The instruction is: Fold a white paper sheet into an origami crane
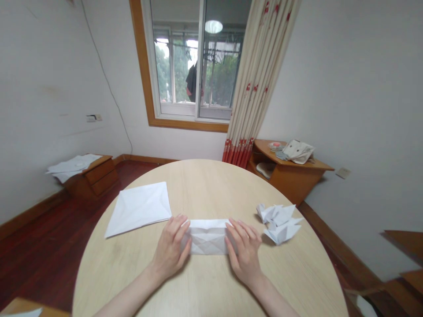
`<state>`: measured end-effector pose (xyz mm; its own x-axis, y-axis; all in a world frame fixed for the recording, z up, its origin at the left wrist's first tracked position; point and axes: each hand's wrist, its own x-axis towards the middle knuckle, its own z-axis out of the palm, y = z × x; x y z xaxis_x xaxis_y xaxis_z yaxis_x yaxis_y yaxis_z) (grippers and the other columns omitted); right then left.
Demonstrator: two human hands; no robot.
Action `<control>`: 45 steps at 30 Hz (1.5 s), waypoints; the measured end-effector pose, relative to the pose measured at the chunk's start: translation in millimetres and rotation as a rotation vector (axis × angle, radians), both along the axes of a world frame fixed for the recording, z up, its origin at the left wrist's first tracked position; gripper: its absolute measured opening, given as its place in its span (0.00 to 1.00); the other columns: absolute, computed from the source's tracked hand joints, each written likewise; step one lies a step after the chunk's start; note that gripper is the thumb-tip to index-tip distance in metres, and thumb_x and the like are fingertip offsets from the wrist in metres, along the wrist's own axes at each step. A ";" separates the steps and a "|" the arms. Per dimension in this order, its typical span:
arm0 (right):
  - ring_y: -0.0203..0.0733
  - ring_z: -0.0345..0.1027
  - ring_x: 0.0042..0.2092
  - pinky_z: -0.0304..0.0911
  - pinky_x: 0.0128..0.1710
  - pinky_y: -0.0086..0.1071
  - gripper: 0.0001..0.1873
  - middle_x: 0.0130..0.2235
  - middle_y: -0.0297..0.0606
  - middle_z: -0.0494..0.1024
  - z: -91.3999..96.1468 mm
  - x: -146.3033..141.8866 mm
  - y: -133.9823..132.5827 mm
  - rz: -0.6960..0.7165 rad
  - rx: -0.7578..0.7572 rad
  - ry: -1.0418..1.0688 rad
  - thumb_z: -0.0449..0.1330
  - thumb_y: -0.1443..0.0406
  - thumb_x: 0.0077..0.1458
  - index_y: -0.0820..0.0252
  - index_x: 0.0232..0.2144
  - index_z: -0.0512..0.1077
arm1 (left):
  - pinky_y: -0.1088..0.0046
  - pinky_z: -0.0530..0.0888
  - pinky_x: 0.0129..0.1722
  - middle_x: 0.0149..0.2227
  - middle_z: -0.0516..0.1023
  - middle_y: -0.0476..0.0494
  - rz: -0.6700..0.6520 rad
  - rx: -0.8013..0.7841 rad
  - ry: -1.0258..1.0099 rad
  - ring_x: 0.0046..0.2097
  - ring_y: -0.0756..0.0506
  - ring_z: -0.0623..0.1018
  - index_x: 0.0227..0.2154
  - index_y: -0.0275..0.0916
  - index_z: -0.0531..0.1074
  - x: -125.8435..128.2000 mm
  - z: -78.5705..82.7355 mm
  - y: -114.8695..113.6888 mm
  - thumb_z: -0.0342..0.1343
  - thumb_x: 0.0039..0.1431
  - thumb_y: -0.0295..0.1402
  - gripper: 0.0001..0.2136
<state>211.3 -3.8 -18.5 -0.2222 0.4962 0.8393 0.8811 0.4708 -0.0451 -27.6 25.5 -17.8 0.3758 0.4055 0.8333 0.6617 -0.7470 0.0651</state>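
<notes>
Lying with its long axis crosswise on the round table (205, 290), the folded white paper (209, 240) is grasped at its left end by the left hand (172, 244), its right by the right hand (243, 247).

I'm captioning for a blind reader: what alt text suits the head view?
A left hand and right hand hold opposite ends of a creased white paper on a round table. Flat white paper lies left, folded paper shapes right.
</notes>
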 end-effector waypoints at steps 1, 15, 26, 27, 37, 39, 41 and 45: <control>0.47 0.60 0.57 0.44 0.58 0.45 0.28 0.53 0.41 0.73 -2.2 -2.9 -0.8 -0.014 -0.016 -0.009 0.50 0.70 0.61 0.54 0.62 0.54 | 0.54 0.60 0.61 0.55 0.66 0.35 0.015 0.023 0.036 0.62 0.39 0.61 0.65 0.38 0.45 3.1 0.3 -2.4 0.48 0.62 0.24 0.30; 0.51 0.45 0.65 0.28 0.61 0.51 0.29 0.63 0.40 0.60 -17.0 -14.5 6.2 -0.097 -0.316 -0.265 0.47 0.64 0.62 0.59 0.65 0.49 | 0.49 0.52 0.62 0.65 0.55 0.36 0.101 -0.308 0.345 0.66 0.36 0.52 0.63 0.36 0.52 15.9 -22.8 5.7 0.48 0.64 0.42 0.28; 0.47 0.46 0.66 0.50 0.62 0.46 0.26 0.65 0.44 0.56 -31.4 -14.9 11.8 0.069 -0.571 -0.293 0.45 0.66 0.64 0.65 0.63 0.54 | 0.50 0.57 0.62 0.65 0.56 0.35 -0.042 -0.509 0.402 0.65 0.37 0.56 0.64 0.37 0.49 15.7 -28.3 8.7 0.50 0.62 0.40 0.30; 0.46 0.47 0.65 0.52 0.61 0.44 0.26 0.64 0.44 0.57 -30.8 -15.1 11.9 0.087 -0.605 -0.285 0.45 0.66 0.64 0.67 0.63 0.55 | 0.50 0.58 0.62 0.65 0.56 0.35 -0.046 -0.519 0.405 0.65 0.38 0.56 0.64 0.37 0.49 15.8 -28.9 8.8 0.50 0.62 0.40 0.30; 0.48 0.40 0.67 0.49 0.64 0.47 0.30 0.66 0.47 0.51 -25.1 -12.7 9.0 0.135 -0.751 -0.317 0.46 0.60 0.64 0.67 0.64 0.50 | 0.52 0.57 0.62 0.65 0.55 0.35 -0.069 -0.580 0.447 0.66 0.39 0.55 0.64 0.37 0.51 15.4 -30.0 10.5 0.47 0.65 0.43 0.28; 0.47 0.39 0.67 0.46 0.64 0.48 0.30 0.66 0.46 0.50 -22.6 -12.3 9.1 0.137 -0.775 -0.331 0.46 0.59 0.64 0.65 0.65 0.49 | 0.52 0.57 0.62 0.65 0.54 0.35 -0.073 -0.602 0.456 0.66 0.39 0.55 0.64 0.37 0.51 15.1 -28.5 11.5 0.47 0.66 0.44 0.28; 0.47 0.38 0.67 0.45 0.65 0.49 0.30 0.67 0.45 0.48 -20.4 -11.8 9.7 0.139 -0.802 -0.333 0.45 0.59 0.65 0.64 0.65 0.48 | 0.52 0.57 0.62 0.65 0.54 0.35 -0.079 -0.626 0.462 0.66 0.39 0.55 0.64 0.38 0.52 14.4 -26.8 12.4 0.48 0.65 0.43 0.28; 0.47 0.36 0.68 0.43 0.65 0.49 0.30 0.67 0.43 0.46 -18.8 -9.8 11.4 0.140 -0.856 -0.337 0.45 0.59 0.66 0.62 0.66 0.46 | 0.53 0.57 0.62 0.66 0.53 0.36 -0.096 -0.674 0.458 0.66 0.39 0.55 0.64 0.40 0.52 10.9 -24.3 14.7 0.51 0.64 0.42 0.28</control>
